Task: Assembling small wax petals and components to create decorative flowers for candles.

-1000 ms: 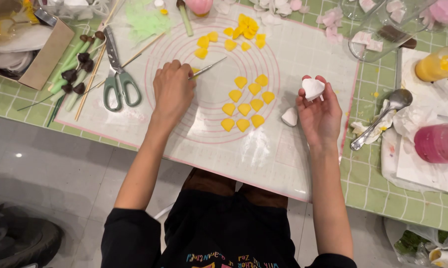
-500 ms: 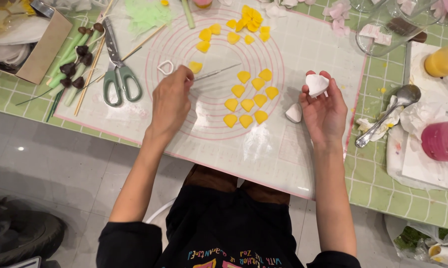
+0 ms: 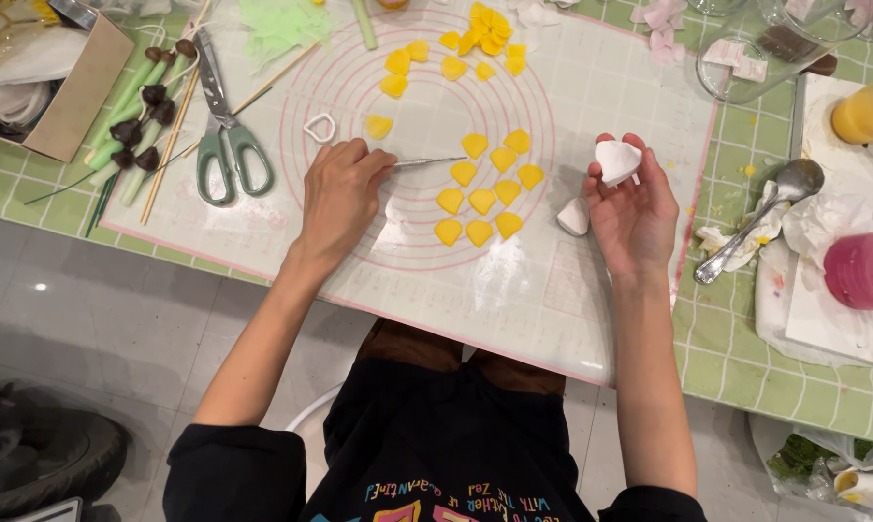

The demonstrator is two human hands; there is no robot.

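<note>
At the far left of the table [image 3: 746,372], a cardboard box [image 3: 74,97] sits beside green stems with dark tips [image 3: 137,126] and green-handled scissors [image 3: 226,145], which lie on the white mat [image 3: 514,300] with pink rings. A small heart-shaped cutter [image 3: 320,128] lies just above the left hand [image 3: 342,193]. That hand's grip is closed on a thin metal tool [image 3: 429,162], whose tip points right toward a cluster of yellow heart pieces [image 3: 485,188] in the middle of the mat. More yellow pieces [image 3: 475,43] lie near the mat's top edge. Right of the cluster, a small white lump [image 3: 573,217] rests on the mat, just beside the right hand [image 3: 635,208], whose fingers pinch a white heart-shaped piece [image 3: 617,159] held above the mat. Further right lie a metal spoon [image 3: 760,217] and a pink container [image 3: 864,271]
</note>
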